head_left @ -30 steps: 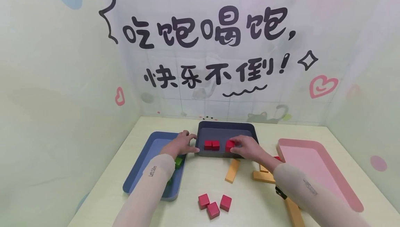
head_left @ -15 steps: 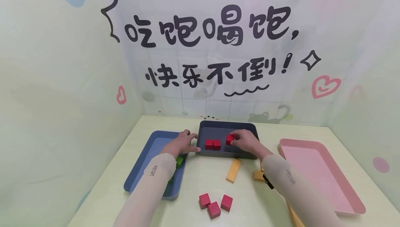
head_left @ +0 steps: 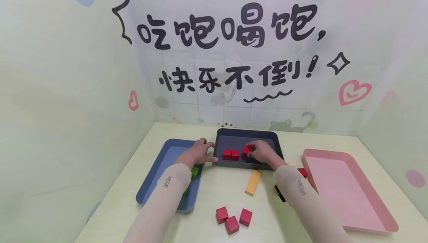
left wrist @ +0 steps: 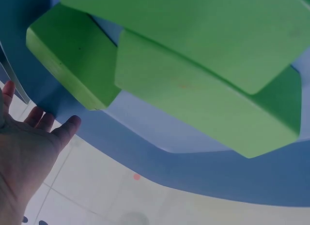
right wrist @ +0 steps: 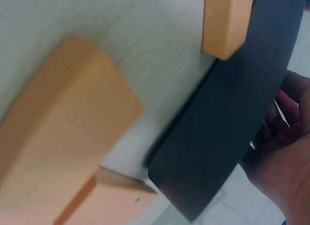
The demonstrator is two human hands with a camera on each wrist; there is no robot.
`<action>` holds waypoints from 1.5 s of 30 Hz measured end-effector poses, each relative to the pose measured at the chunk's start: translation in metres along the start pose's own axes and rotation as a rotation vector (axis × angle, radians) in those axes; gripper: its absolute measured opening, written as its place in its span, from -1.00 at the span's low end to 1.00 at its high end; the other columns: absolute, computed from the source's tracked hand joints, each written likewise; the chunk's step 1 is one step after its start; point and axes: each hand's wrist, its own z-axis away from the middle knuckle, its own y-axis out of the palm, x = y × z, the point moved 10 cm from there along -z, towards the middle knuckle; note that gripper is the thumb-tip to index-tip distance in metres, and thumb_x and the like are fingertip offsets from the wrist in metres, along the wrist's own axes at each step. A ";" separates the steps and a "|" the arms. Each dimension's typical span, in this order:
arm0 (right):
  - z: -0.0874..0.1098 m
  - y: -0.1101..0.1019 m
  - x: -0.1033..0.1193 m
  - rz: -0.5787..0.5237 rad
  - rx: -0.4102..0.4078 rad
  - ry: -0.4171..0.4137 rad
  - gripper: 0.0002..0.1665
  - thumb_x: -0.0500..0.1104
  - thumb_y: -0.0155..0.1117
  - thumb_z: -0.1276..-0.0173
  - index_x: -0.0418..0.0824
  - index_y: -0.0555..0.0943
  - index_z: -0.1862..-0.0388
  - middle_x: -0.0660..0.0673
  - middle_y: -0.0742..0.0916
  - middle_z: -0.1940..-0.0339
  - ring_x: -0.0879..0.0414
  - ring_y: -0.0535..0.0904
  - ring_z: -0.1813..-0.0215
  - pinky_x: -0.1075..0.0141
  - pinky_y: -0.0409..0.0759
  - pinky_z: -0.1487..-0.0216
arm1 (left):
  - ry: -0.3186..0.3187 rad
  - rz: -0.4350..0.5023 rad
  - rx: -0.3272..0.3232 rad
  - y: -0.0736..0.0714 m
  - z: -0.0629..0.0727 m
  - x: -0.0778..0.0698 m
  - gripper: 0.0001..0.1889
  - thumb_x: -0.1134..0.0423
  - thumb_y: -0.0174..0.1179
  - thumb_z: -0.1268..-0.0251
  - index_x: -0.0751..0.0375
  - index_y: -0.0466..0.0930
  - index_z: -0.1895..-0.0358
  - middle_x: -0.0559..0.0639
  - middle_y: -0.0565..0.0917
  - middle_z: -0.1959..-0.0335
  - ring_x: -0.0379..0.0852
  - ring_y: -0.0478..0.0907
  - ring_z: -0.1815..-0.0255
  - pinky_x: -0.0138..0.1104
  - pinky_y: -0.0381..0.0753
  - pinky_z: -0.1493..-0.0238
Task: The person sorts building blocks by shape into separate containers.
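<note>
In the head view my right hand [head_left: 264, 151] reaches into the dark blue tray [head_left: 249, 164] and pinches a red cube [head_left: 246, 151] between fingertips and thumb. Two more red cubes [head_left: 230, 154] sit side by side in that tray, just left of the held one. My left hand [head_left: 197, 152] lies over the rim of the blue tray [head_left: 148, 174], fingers spread, its fingertips at the dark tray's left edge. Several green blocks [left wrist: 203, 89] fill the left wrist view, inside the blue tray. The dark tray's wall hides the held cube from the right wrist view.
Three loose red cubes [head_left: 232, 224] lie on the table near the front. A yellow wooden block [head_left: 253, 182] lies before the dark tray, and further wooden blocks [right wrist: 63, 123] show beside it in the right wrist view. On the right stands a pink tray [head_left: 349, 191].
My right hand has shifted the red cube back and left within the dark tray, closer to the other two. My left hand has stayed at the tray's edge.
</note>
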 end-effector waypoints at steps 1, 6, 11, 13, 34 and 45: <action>0.000 0.002 -0.001 -0.006 0.000 0.003 -0.57 -0.31 0.35 -0.30 -0.34 0.63 -0.16 -0.19 0.73 0.05 -0.05 0.63 0.00 0.06 0.56 -0.11 | 0.002 -0.001 -0.001 0.000 0.000 -0.001 -0.36 -0.14 0.30 -0.30 -0.06 0.40 -0.40 0.22 0.21 -0.43 0.16 0.19 -0.42 0.09 0.39 -0.28; 0.002 0.007 0.002 -0.028 0.005 0.005 -0.56 -0.30 0.35 -0.32 -0.34 0.61 -0.19 -0.22 0.71 0.00 -0.08 0.62 -0.05 0.05 0.56 -0.14 | 0.013 0.004 0.002 0.001 -0.002 -0.004 -0.37 -0.13 0.29 -0.30 -0.06 0.40 -0.39 0.22 0.20 -0.44 0.16 0.17 -0.43 0.10 0.39 -0.28; 0.004 0.005 0.004 -0.037 -0.003 0.000 -0.49 -0.27 0.34 -0.35 -0.35 0.55 -0.27 -0.27 0.67 -0.13 -0.12 0.59 -0.14 0.03 0.54 -0.19 | 0.022 0.013 -0.001 0.000 -0.003 -0.006 -0.36 -0.13 0.29 -0.31 -0.04 0.40 -0.40 0.24 0.20 -0.43 0.17 0.18 -0.42 0.10 0.39 -0.27; 0.004 0.001 0.005 -0.044 -0.011 -0.011 -0.49 -0.26 0.33 -0.36 -0.36 0.54 -0.28 -0.27 0.66 -0.16 -0.13 0.59 -0.16 0.03 0.54 -0.18 | 0.014 0.011 0.001 0.000 -0.003 -0.004 -0.36 -0.12 0.29 -0.31 -0.04 0.40 -0.40 0.24 0.20 -0.43 0.17 0.17 -0.42 0.09 0.40 -0.27; 0.054 -0.072 -0.005 -0.065 -0.043 -0.091 -0.48 -0.23 0.30 -0.38 -0.42 0.53 -0.26 -0.32 0.65 -0.18 -0.20 0.58 -0.16 -0.04 0.54 -0.18 | -0.007 0.003 0.024 0.002 -0.003 -0.001 -0.34 -0.12 0.32 -0.28 -0.05 0.40 -0.40 0.27 0.20 -0.44 0.21 0.22 -0.40 0.14 0.41 -0.24; 0.087 -0.100 -0.054 -0.030 -0.057 -0.039 -0.49 -0.20 0.30 -0.38 -0.45 0.54 -0.23 -0.39 0.65 -0.14 -0.31 0.54 -0.19 -0.14 0.49 -0.19 | 0.019 0.008 0.012 0.002 -0.005 -0.001 -0.37 -0.11 0.31 -0.29 -0.03 0.42 -0.38 0.28 0.21 -0.43 0.20 0.18 -0.42 0.12 0.38 -0.27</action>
